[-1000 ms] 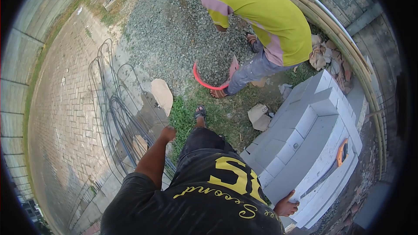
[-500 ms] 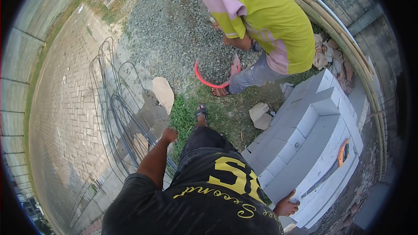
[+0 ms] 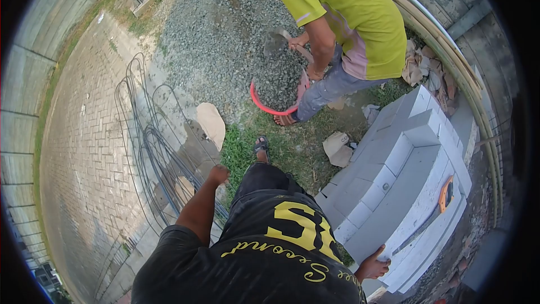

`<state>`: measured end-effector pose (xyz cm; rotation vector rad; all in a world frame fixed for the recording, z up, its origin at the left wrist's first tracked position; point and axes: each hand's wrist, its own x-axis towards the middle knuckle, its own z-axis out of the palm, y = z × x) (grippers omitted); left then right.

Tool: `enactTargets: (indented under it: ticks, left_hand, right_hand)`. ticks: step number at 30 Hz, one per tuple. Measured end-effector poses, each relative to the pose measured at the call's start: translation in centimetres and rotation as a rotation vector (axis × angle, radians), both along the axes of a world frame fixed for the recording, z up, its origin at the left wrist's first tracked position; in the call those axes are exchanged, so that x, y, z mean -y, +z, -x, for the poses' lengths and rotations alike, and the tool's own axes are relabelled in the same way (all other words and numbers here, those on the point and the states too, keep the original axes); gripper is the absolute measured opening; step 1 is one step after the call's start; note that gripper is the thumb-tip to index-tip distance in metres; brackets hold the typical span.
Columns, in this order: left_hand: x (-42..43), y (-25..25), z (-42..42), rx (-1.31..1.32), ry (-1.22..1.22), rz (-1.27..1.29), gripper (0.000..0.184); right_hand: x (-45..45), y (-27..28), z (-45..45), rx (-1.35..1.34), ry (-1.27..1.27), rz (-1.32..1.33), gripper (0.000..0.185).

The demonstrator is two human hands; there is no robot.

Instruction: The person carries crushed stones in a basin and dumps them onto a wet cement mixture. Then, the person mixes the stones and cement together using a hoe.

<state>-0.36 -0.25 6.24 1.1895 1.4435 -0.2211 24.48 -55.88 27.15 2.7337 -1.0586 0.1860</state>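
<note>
My left hand (image 3: 219, 174) hangs beside my dark shorts, above the grass edge, its fingers curled in with nothing visible in them. My right hand (image 3: 372, 266) rests against the near end of a pale grey block (image 3: 413, 231), thumb and fingers apart on its edge. On that white block surface lies a handsaw (image 3: 446, 193) with an orange and black handle, its blade pointing toward my right hand. The block belongs to a stack of light blocks (image 3: 388, 155) to my right.
A co-worker in a yellow-green shirt (image 3: 365, 17) bends ahead with a hoe-like tool (image 3: 277, 43) over a red tub (image 3: 260, 103) of gravel. A gravel heap (image 3: 208, 34) lies beyond. Bent black rods (image 3: 152, 135) lie left on paving (image 3: 84, 135). Long poles (image 3: 450, 50) curve along the right.
The co-worker has leaned rightward, and the tool's blade now shows over the gravel behind the tub. More gravel shows in the tub. My hands stay nearly where they were.
</note>
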Motion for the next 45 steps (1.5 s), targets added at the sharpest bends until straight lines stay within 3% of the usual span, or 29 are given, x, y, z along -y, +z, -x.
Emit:
enactTargets:
  ticks: [11, 24, 29, 36, 38, 41, 45]
  left_hand:
    - [-2.1, 1.3, -0.8, -0.005, 0.037, -0.026, 0.021]
    - [-0.9, -0.8, 0.8, -0.045, -0.062, 0.02, 0.018]
    - [-0.2, 0.6, 1.0, -0.041, -0.008, 0.006, 0.019]
    - [-1.5, -1.3, 1.1, -0.096, 0.041, 0.043, 0.015]
    - [-3.1, -4.5, 2.2, -0.003, -0.267, 0.063, 0.014]
    - [-4.9, -5.8, 1.3, 0.023, -0.139, 0.029, 0.014]
    - [-7.7, -2.0, -2.3, 0.056, 0.043, 0.005, 0.016]
  right_hand:
    - [0.1, -0.3, 0.0, 0.001, 0.001, 0.007, 0.092]
    - [0.3, -0.6, 0.1, 0.016, 0.033, 0.072, 0.09]
    - [0.3, -0.7, 0.1, 0.025, 0.027, 0.065, 0.09]
    - [0.1, -0.3, -0.1, 0.002, 0.011, 0.006, 0.092]
    - [-0.4, -0.1, -0.1, -0.011, -0.005, 0.004, 0.092]
    - [0.0, -0.4, -0.1, 0.016, -0.003, 0.013, 0.092]
    - [-0.1, -0.8, -0.3, 0.048, 0.008, 0.04, 0.09]
